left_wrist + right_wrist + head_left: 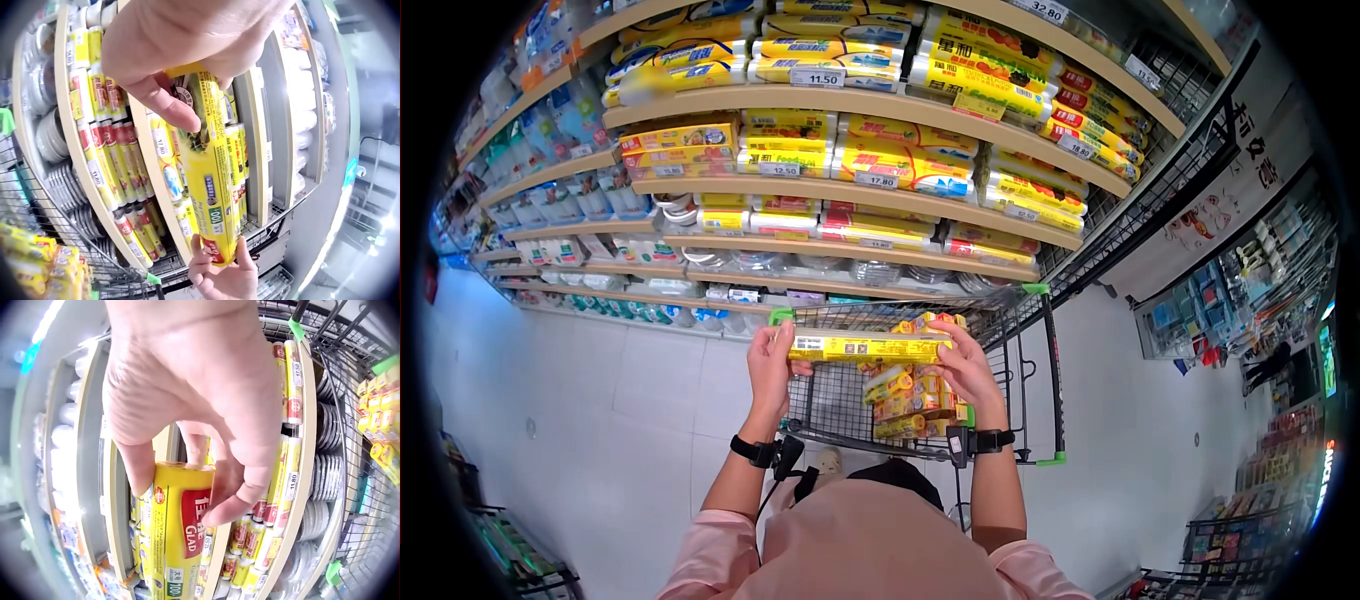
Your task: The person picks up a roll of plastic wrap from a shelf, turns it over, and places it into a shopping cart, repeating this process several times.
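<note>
Hands first: left hand [768, 365] and right hand [967, 370] each grip one end of a yellow Glad wrap box [868, 347], held level above the shopping cart [1054, 370]. Several like boxes [905, 405] already lie inside; this one is not yet laid in. Shelves [850, 190] beyond stand well stocked

Wooden shelves [870, 190] of yellow boxes [900, 165] beyond the left hand [768, 365] and right hand [966, 372]. Pale tiled floor [600, 400] left of them. Black wire rack [1190, 170] to their right. Bright, even light.
</note>
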Tool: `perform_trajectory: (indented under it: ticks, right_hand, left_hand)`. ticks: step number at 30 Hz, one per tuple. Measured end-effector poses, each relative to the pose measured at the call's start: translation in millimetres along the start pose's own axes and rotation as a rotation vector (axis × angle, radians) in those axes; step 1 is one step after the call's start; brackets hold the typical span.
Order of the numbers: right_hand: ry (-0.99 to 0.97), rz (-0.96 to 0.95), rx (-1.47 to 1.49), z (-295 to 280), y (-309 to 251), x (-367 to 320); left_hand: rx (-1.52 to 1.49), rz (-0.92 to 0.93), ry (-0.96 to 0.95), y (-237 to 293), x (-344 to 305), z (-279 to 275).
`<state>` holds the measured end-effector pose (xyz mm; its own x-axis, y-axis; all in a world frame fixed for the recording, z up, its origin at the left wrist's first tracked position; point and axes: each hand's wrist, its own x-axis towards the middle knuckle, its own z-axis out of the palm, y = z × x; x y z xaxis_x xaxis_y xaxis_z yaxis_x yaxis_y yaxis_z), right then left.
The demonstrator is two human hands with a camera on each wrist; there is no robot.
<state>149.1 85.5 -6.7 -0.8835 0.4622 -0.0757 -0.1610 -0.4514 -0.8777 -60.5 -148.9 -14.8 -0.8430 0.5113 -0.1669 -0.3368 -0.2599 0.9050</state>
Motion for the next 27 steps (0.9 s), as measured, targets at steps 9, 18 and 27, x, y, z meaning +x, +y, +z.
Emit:
perform_trajectory:
  ticks: [9,18,27]
  right_hand:
    - [0.29,0.243,-0.523,-44.4,47.8,-3.7]
    - [0.413,0.352,-0.84,-166.1,233.7,11.9]
    - [0.387,0.265,-1.216,-131.0,180.0,85.5]
  left_hand:
    - [0.498,-0.2,-0.137,-95.0,-19.4,-66.7]
    - [0.497,-0.435,-0.255,-118.6,-68.7,-56.8]
    - [0.486,-0.487,-0.157,-111.2,-82.7,-50.0]
